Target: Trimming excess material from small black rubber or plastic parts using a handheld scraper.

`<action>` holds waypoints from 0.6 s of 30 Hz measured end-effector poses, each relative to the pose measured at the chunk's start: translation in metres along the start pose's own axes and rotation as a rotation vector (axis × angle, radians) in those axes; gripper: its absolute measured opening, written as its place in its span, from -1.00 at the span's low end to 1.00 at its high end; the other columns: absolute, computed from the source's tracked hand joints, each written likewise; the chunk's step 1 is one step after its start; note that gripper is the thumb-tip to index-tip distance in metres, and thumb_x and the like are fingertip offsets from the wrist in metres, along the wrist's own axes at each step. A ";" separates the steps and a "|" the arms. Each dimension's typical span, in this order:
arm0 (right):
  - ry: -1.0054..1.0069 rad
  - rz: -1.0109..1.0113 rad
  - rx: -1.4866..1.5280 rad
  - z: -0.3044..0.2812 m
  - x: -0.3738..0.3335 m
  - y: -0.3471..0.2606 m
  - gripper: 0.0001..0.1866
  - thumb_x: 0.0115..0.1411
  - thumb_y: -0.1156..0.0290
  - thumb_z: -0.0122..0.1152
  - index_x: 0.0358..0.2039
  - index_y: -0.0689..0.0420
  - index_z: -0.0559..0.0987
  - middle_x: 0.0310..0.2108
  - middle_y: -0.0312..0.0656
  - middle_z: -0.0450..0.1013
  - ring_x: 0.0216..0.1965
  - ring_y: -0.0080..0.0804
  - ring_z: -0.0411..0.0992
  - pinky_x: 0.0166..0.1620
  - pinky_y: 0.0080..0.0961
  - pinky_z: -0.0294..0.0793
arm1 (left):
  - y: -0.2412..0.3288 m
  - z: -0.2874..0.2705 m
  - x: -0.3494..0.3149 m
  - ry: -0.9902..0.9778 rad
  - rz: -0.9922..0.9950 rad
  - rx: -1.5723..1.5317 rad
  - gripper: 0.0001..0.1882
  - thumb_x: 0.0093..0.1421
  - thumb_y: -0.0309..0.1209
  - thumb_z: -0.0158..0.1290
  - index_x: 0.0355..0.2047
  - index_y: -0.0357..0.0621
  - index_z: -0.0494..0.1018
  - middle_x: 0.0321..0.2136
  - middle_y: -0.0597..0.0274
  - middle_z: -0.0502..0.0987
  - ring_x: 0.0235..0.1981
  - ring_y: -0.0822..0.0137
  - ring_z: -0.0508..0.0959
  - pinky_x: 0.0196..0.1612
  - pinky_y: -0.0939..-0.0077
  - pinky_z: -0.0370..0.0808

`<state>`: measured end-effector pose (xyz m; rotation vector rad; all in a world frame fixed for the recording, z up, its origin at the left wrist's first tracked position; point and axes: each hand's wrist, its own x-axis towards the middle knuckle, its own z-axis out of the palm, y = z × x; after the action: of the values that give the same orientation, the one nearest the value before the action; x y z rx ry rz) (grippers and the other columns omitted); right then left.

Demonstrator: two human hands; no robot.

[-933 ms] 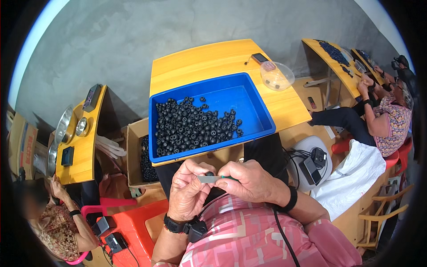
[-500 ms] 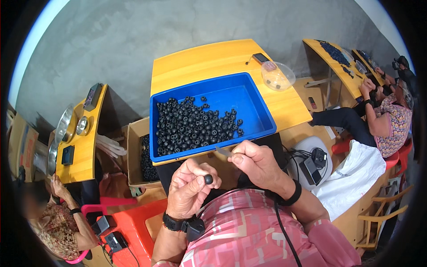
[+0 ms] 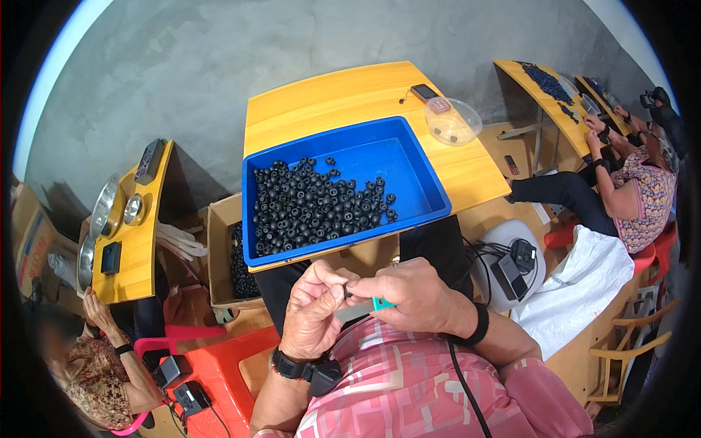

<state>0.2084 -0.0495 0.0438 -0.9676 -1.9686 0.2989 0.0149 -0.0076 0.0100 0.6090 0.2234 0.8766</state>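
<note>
Between the fingertips of my left hand [image 3: 310,310] is a small black ball with a hole [image 3: 347,292], mostly covered by fingers. My right hand [image 3: 420,296] is closed around a small knife [image 3: 354,312] with a teal handle. Its blade lies just below the ball, pointing toward my left palm, and my right fingertips meet the ball. Whether the blade's edge touches the ball I cannot tell. Both hands are over my lap, in front of a blue tray [image 3: 431,171]. Many similar black balls [image 3: 314,208] are heaped in the tray's left and middle.
The tray rests on a yellow table [image 3: 328,91] beside a clear plastic tub [image 3: 461,125] and a dark handheld device [image 3: 423,93]. A cardboard box [image 3: 217,255] of black balls stands left below. A red stool [image 3: 226,369] and white sack [image 3: 573,285] flank me. People sit at side tables.
My right hand has moved left and down with the knife, from near the tray's edge to the ball in my left hand. The knife's teal handle now shows.
</note>
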 end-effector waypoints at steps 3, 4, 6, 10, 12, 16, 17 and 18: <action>-0.035 -0.038 -0.127 0.001 0.000 -0.003 -0.71 -0.01 0.47 0.36 -0.21 0.08 0.61 -0.58 -0.27 0.46 -0.56 -0.30 0.51 -0.49 -0.40 0.49 | -0.002 0.002 0.000 0.039 0.012 0.026 -0.91 0.30 -0.53 0.14 -0.23 -0.19 0.44 -0.20 0.01 0.58 -0.22 0.31 0.60 -0.04 0.41 0.55; -0.028 -0.059 -0.176 0.001 0.000 -0.004 -0.75 -0.01 0.45 0.34 -0.25 0.09 0.62 -0.61 -0.28 0.43 -0.57 -0.32 0.49 -0.50 -0.41 0.48 | -0.003 0.003 0.000 0.052 0.025 0.041 -0.91 0.30 -0.53 0.15 -0.23 -0.19 0.44 -0.20 0.01 0.58 -0.24 0.32 0.59 -0.07 0.42 0.56; -0.036 -0.078 -0.204 -0.001 0.000 -0.007 -0.78 -0.01 0.45 0.33 -0.28 0.09 0.62 -0.61 -0.29 0.42 -0.58 -0.34 0.49 -0.50 -0.41 0.47 | -0.004 0.002 0.000 0.054 0.033 0.038 -0.90 0.30 -0.52 0.15 -0.24 -0.19 0.44 -0.21 0.01 0.58 -0.25 0.32 0.58 -0.09 0.42 0.56; -0.064 -0.078 -0.135 -0.004 0.002 -0.009 -0.80 -0.02 0.48 0.34 -0.31 0.08 0.61 -0.58 -0.28 0.46 -0.56 -0.33 0.51 -0.49 -0.41 0.48 | -0.005 0.002 0.000 0.054 0.059 0.052 -0.90 0.30 -0.51 0.16 -0.24 -0.17 0.44 -0.24 0.03 0.57 -0.29 0.31 0.57 -0.13 0.37 0.55; -0.013 -0.032 -0.075 -0.001 -0.001 -0.002 -0.79 -0.02 0.52 0.36 -0.31 0.08 0.61 -0.55 -0.25 0.50 -0.54 -0.31 0.53 -0.48 -0.41 0.49 | 0.004 0.004 0.001 0.094 0.124 0.106 -0.91 0.31 -0.50 0.15 -0.24 -0.15 0.44 -0.26 0.06 0.57 -0.31 0.31 0.55 -0.15 0.37 0.54; 0.265 0.108 0.051 -0.008 -0.003 0.007 -0.75 -0.03 0.61 0.37 -0.30 0.09 0.60 -0.46 -0.16 0.58 -0.49 -0.22 0.58 -0.45 -0.43 0.52 | 0.055 -0.029 0.006 0.283 0.550 0.237 -0.93 0.31 -0.51 0.13 -0.24 -0.14 0.45 -0.31 0.16 0.54 -0.32 0.36 0.52 -0.19 0.41 0.51; 0.269 0.108 0.051 -0.013 -0.003 0.007 -0.75 -0.03 0.61 0.37 -0.30 0.09 0.60 -0.46 -0.16 0.58 -0.49 -0.22 0.58 -0.45 -0.43 0.52 | 0.075 -0.039 0.001 0.410 0.648 0.324 -0.94 0.33 -0.54 0.08 -0.21 -0.14 0.46 -0.30 0.18 0.55 -0.30 0.38 0.53 -0.18 0.44 0.52; 0.305 0.218 0.095 -0.016 -0.003 0.009 -0.81 0.03 0.58 0.39 -0.31 0.12 0.61 -0.48 -0.20 0.55 -0.52 -0.39 0.53 -0.44 -0.50 0.48 | 0.092 -0.068 -0.008 0.557 0.743 0.308 -0.92 0.34 -0.52 0.06 -0.17 -0.16 0.47 -0.27 0.17 0.58 -0.30 0.39 0.53 -0.15 0.46 0.52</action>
<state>0.2263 -0.0482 0.0465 -1.0988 -1.5632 0.3417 -0.0787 0.0584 0.0079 0.7349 0.6693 1.7512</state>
